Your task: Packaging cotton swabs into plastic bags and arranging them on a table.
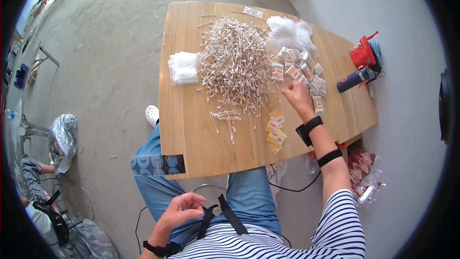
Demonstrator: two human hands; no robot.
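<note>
A large heap of cotton swabs covers the middle of the wooden table, with a few loose swabs lying toward the near side. To its right, my right hand is over the table with its fingers curled together; whether anything is between them is hidden. Just beyond that hand lies a group of small filled packs of swabs. Nearer to me are several yellow-and-white printed cards. My left hand is above my lap, off the table, with its fingers loosely bent, thumb apart and nothing visible in it.
Clear plastic bags lie in a stack at the left and a pile at the far right. A dark blue bottle and red pouch are by the wall. Another person's arm shows at the left, near plastic sacks.
</note>
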